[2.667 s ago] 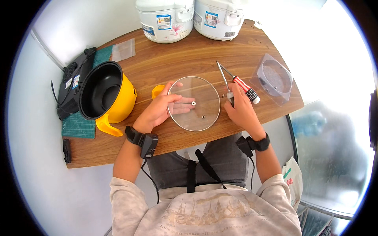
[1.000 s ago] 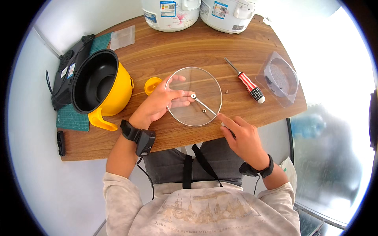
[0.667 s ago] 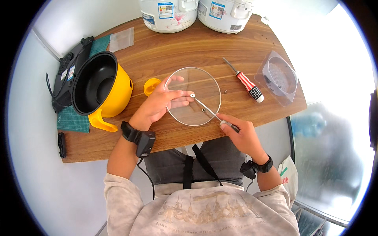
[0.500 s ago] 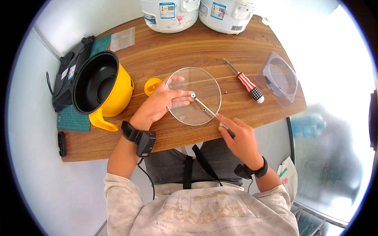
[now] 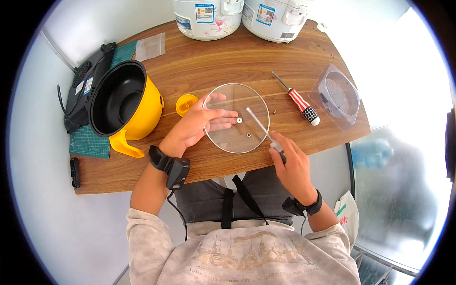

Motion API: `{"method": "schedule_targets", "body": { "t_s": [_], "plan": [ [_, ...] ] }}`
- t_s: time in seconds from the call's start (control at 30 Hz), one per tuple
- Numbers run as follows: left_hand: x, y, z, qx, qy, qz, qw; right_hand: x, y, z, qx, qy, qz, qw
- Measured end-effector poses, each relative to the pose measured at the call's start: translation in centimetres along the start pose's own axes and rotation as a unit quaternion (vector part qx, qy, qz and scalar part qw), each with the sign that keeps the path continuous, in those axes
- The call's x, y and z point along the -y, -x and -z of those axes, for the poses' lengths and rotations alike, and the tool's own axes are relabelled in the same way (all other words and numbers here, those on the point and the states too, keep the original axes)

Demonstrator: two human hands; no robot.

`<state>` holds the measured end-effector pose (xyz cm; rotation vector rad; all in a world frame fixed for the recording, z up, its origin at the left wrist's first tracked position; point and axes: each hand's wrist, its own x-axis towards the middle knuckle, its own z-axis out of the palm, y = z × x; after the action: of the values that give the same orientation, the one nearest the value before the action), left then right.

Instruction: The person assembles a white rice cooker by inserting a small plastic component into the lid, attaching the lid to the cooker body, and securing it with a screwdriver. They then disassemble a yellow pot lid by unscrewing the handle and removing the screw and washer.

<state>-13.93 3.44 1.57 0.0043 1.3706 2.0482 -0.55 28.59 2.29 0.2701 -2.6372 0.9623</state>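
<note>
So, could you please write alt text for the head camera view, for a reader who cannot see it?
A person's left hand rests on a round glass lid on a wooden table, while the right hand holds a metal tool over it. A yellow pot stands to the left, a striped screwdriver to the right.

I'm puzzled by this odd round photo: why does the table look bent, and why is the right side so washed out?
Head view: the fisheye lens bows the wooden table's straight edges and blackens the corners; strong light whitens the upper right, near the clear plastic container; the glass lid under the left hand stays sharp.
</note>
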Motion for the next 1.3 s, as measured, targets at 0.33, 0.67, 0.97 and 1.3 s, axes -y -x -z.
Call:
{"method": "schedule_targets", "body": {
  "t_s": [0.33,0.67,0.97,1.3],
  "plan": [
    [-0.2,0.0,0.0,0.010,-0.009,-0.005,1.000,1.5,-6.6,-0.5,0.113,-0.103,-0.033,0.988],
    [-0.3,0.3,-0.3,0.022,-0.003,-0.013,1.000,2.0,-8.6,-5.3,0.118,-0.003,0.008,0.993],
    [0.1,0.2,0.3,0.020,0.007,-0.009,1.000,0.7,-9.9,-4.3,0.108,-0.050,0.006,0.993],
    [-0.1,0.1,-0.1,0.008,-0.009,0.004,1.000,-4.4,-10.0,1.4,0.064,0.046,-0.113,0.990]
  ]
}}
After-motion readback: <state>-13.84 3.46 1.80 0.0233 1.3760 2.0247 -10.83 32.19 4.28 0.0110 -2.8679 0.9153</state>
